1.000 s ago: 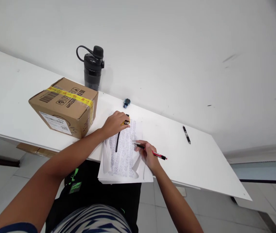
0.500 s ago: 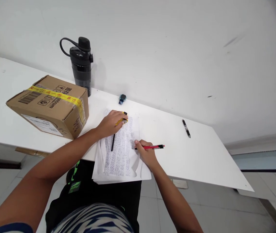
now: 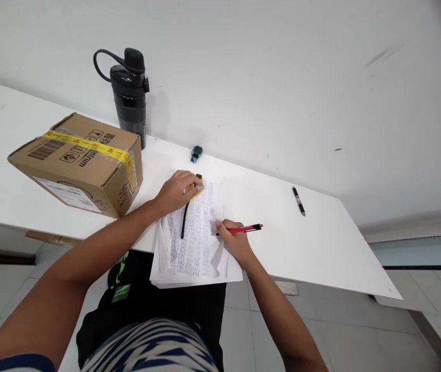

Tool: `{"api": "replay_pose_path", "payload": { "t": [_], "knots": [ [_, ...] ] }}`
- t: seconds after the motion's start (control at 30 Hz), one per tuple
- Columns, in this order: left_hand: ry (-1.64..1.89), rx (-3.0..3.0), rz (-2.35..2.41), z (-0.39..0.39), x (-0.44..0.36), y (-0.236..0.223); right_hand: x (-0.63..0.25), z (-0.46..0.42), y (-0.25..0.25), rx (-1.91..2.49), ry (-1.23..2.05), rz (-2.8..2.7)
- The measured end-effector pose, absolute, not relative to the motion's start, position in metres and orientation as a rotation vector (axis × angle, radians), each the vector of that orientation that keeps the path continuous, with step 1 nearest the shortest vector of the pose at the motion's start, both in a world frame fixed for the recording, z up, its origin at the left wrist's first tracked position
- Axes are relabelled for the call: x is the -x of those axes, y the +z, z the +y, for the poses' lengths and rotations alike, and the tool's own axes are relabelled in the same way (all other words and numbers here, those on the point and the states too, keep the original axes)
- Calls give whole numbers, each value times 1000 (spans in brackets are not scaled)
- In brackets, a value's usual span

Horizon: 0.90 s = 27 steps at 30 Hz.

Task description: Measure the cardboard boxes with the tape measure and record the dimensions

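Observation:
A stack of white paper sheets (image 3: pixel 220 206), the top one densely written over, lies at the table's front edge and overhangs it. My left hand (image 3: pixel 176 192) is closed around a small yellow-and-black tape measure (image 3: pixel 199 181) over the upper part of the sheets; the fingers hide most of it. Its black strap (image 3: pixel 185 221) hangs down across the writing. At the right side of the paper, my right hand (image 3: pixel 236 242) grips a red pen (image 3: pixel 245 229) with black ends. The pen lies sideways in the fingers, its clip end pointing right.
Left on the white table (image 3: pixel 336 253) sits a taped cardboard box (image 3: pixel 77 165), with a black water bottle (image 3: pixel 129 98) behind it. A small dark-blue device (image 3: pixel 196 153) lies near the wall, beyond the paper. Farther right is a black pen (image 3: pixel 298 201).
The view has shifted slightly, so everything sits a little higher. The tape measure has turned a little in my left hand, and more of its strap shows. My right hand keeps its grip.

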<state>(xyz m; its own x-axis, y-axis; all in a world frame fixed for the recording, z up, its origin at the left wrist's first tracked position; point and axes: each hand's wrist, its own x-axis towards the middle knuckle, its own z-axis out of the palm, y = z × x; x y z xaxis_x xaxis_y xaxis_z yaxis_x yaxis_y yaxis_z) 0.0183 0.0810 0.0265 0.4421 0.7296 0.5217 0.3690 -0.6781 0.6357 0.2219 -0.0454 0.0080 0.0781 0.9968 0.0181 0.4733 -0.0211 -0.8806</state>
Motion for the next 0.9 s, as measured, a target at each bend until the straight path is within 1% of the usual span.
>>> {"api": "replay_pose_path", "payload": {
  "t": [0.17, 0.43, 0.63, 0.8, 0.9],
  "knots": [
    [1128, -2254, 981, 82, -18, 29, -223, -46, 5, 1592, 809, -1469],
    [1094, -2239, 1040, 81, -18, 34, -221, -50, 9, 1596, 868, -1471],
    [1129, -2208, 983, 86, -18, 29, -219, -51, 10, 1606, 822, -1443],
    [1169, -2224, 931, 88, -18, 29, -218, -49, 9, 1565, 903, -1448],
    [1169, -2241, 915, 89, -18, 31, -218, -49, 9, 1567, 851, -1429]
  ]
}}
